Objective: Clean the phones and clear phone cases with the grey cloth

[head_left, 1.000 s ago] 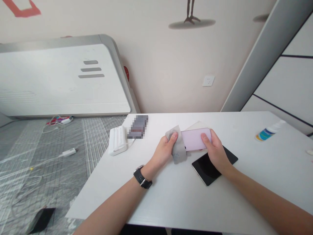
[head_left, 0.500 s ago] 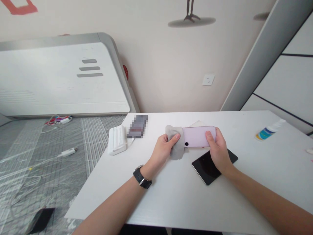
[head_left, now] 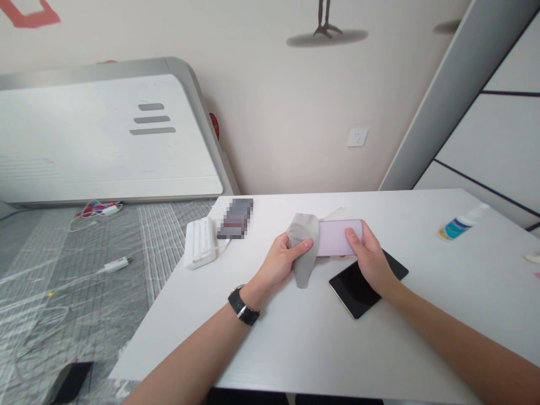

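Note:
A grey cloth [head_left: 304,228] is pinched in my left hand [head_left: 282,259], wrapped over the left end of a pale purple phone [head_left: 333,237]. My right hand [head_left: 371,256] grips the phone's right end, thumb on the purple back. The dark round spot near the phone's left end is hidden under the cloth. Below my right hand, a black-screened tablet or large phone [head_left: 356,287] lies on the white table [head_left: 270,349], partly covered by the hand. Behind the purple phone, a pale thin object [head_left: 341,212] shows only in part.
At the table's left edge sit a white power bank [head_left: 199,242] and a blurred-out phone [head_left: 236,218] with a white cable. A spray bottle [head_left: 459,226] lies or leans at the right. Beyond the left edge, a charger with cable [head_left: 116,263] rests on a grey striped cover.
The cloth has slid further over the phone's left end, covering the dark spot, and its lower corner hangs lower. My right hand and the phone have shifted slightly left.

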A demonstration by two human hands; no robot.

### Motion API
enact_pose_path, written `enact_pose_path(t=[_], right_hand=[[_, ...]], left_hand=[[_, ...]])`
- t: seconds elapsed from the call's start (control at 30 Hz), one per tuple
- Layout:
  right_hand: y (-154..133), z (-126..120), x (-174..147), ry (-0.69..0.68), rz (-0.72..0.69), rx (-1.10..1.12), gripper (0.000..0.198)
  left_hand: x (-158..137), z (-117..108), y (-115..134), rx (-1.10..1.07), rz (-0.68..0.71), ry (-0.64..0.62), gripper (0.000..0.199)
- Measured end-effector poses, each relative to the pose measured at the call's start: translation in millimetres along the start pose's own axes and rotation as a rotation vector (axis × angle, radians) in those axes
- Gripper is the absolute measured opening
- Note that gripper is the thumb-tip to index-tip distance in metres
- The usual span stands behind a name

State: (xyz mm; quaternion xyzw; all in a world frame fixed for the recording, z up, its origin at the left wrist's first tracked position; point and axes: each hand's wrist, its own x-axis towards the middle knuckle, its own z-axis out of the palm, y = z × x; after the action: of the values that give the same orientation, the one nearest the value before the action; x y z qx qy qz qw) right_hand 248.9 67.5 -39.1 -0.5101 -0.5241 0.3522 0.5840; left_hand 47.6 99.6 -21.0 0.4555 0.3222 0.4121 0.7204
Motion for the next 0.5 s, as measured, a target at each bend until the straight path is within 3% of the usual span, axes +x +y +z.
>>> enact_pose_path(t=[0.27, 0.5], right_hand=[[-3.7, -0.4, -4.4, 0.019, -0.012, -0.13, 0.033], [1.4, -0.9, 1.2, 0.079, 0.027, -0.025, 0.034]], left_hand=[[7.3, -9.8, -8.3, 0.172, -0.016, 0.131, 0.054], [4.3, -4.5, -8.5, 0.048, 0.049, 0.001, 0.049]])
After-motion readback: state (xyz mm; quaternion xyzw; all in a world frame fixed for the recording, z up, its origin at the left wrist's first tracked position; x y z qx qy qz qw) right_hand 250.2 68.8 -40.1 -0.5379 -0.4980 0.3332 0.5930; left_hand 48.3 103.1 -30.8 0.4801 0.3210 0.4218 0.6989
